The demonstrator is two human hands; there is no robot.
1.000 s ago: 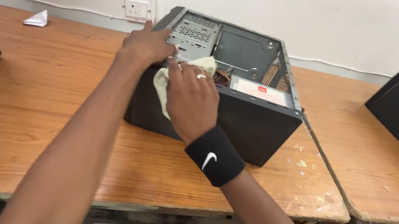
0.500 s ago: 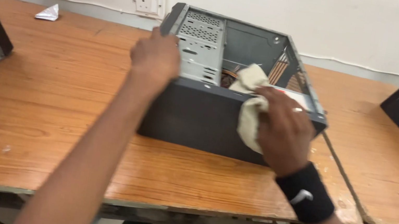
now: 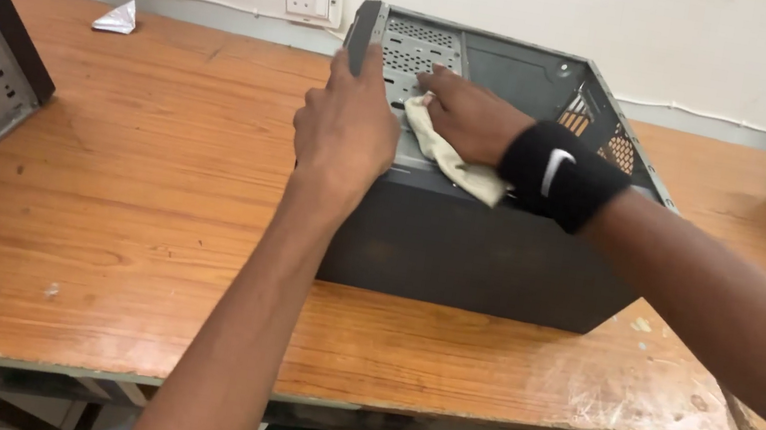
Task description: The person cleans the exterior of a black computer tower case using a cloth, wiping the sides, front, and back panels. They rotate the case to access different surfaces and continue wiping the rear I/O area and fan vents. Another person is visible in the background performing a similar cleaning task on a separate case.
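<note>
Wood table (image 3: 121, 206): worn orange top; it carries everything I work on.
Computer case (image 3: 489, 251): dark steel shell, side panel off, lying open-side up in the middle of the table. I judge it stiff, fairly heavy, sharp along the cut edges; best held by the front corner frame.
Left hand (image 3: 347, 134): my grip is wrapped over that front top corner, fingers closed on the frame.
Right hand (image 3: 468, 117): fingers pressed flat, pinning the cloth inside the case.
Cloth (image 3: 452, 160): pale, soft, limp, bunches easily.
</note>
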